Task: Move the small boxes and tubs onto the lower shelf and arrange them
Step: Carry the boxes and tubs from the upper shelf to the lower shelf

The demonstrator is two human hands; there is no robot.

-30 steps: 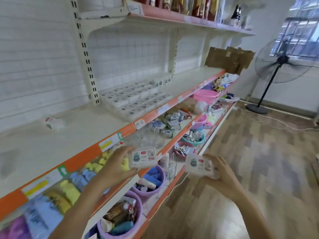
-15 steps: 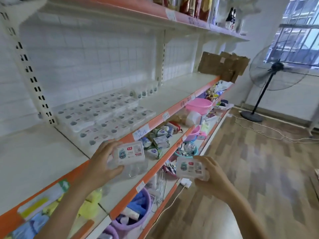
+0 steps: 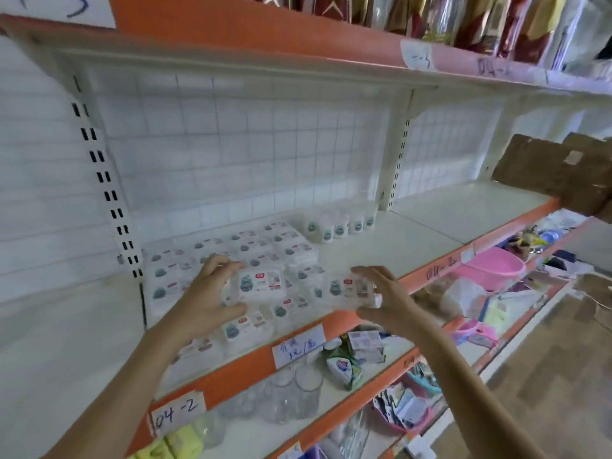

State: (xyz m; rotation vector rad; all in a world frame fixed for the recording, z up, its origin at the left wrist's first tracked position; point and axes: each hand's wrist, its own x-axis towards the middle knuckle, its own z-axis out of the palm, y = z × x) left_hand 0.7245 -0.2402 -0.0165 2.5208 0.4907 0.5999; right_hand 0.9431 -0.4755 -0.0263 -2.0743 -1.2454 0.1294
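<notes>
While left hand (image 3: 205,293) grips one box (image 3: 261,283), right hand (image 3: 384,301) grips second box (image 3: 347,289); five tubs (image 3: 337,226) behind.

Left hand (image 3: 212,299) grips a small box (image 3: 263,283) by its left end, above the boxes (image 3: 231,256) laid in rows on the shelf (image 3: 414,240). Right hand (image 3: 385,303) holds a second box (image 3: 347,289) from its right side, fingers curled over the top, near the shelf's orange front edge. Row of tubs (image 3: 341,226) stands behind the boxes, by the back grid. Handwritten tags (image 3: 298,346) on the edge strip. Shelf below: clear glasses (image 3: 291,395), soap packs (image 3: 357,352), pink basin (image 3: 490,266) further right. Cardboard (image 3: 556,173) at far right. Packaged goods on the top shelf, blurred.
</notes>
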